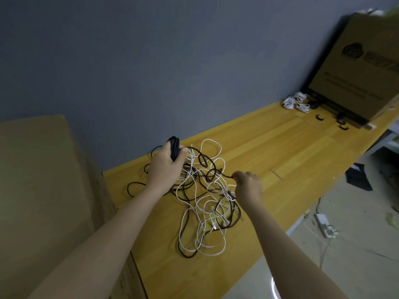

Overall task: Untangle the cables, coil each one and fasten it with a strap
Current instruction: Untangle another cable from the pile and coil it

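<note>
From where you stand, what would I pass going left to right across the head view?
Cardboard panel → left hand gripping a black coil → tangle of black and white cables → right hand pinching a black strand → coiled white cables → black straps → cardboard box.

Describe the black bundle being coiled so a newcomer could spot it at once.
Start at the long yellow wooden tabletop and find the tangle of thin white and black cables near its left end. At the tangle's far left edge, the left hand grips a black cable bundle: tight stacked loops held upright, unlike the loose strands sprawled flat.
</note>
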`<state>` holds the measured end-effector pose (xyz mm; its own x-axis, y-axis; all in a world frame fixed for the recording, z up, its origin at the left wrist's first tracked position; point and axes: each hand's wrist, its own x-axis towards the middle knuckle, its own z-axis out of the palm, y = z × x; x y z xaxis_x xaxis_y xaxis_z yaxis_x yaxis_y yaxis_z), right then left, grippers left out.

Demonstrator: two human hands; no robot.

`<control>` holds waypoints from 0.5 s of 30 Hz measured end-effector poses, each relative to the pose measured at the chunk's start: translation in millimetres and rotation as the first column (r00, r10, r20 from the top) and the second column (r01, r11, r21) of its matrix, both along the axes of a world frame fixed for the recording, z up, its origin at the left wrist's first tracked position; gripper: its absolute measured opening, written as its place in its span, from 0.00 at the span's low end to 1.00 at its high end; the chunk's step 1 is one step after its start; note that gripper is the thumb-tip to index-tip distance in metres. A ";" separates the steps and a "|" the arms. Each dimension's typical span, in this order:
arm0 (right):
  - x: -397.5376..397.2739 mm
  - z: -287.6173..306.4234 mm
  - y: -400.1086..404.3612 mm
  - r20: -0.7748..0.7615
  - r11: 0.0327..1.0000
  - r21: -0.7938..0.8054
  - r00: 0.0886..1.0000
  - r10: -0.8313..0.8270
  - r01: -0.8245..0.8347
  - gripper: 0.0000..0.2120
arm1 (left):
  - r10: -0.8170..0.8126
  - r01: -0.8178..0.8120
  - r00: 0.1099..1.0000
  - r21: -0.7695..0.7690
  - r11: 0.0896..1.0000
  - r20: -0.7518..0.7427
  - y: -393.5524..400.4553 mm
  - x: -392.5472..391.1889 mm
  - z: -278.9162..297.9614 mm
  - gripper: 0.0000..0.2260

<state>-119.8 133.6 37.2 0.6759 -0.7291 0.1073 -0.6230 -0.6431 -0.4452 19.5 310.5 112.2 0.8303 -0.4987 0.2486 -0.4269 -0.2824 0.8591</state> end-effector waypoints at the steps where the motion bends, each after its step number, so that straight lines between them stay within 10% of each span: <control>1: -0.2 -2.5 4.6 -0.106 0.996 -0.060 0.992 0.065 -0.072 0.12 | -0.001 -0.001 0.999 -0.048 0.999 -0.041 -0.2 0.2 0.6 0.06; 5: 6.6 1.7 24.5 -0.274 0.964 -0.105 0.939 0.209 -0.245 0.16 | -0.049 0.045 0.996 -0.062 0.997 -0.068 -0.5 0.7 -0.1 0.08; 10: 17.5 36.9 48.2 0.289 0.889 0.318 0.927 0.240 -0.330 0.30 | -0.088 0.087 0.996 -0.031 0.996 -0.024 -3.6 -1.4 -3.5 0.08; 15: 32.2 45.5 64.5 0.526 0.654 0.632 0.850 0.034 -0.417 0.17 | -0.080 0.072 0.994 -0.092 0.993 -0.081 -5.1 -1.8 -3.5 0.08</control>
<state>-87.6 198.2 82.7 0.8439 -0.5346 -0.0441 -0.1181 -0.1050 -0.9874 17.7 305.5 108.7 0.8108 -0.5402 0.2254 -0.3693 -0.1733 0.9130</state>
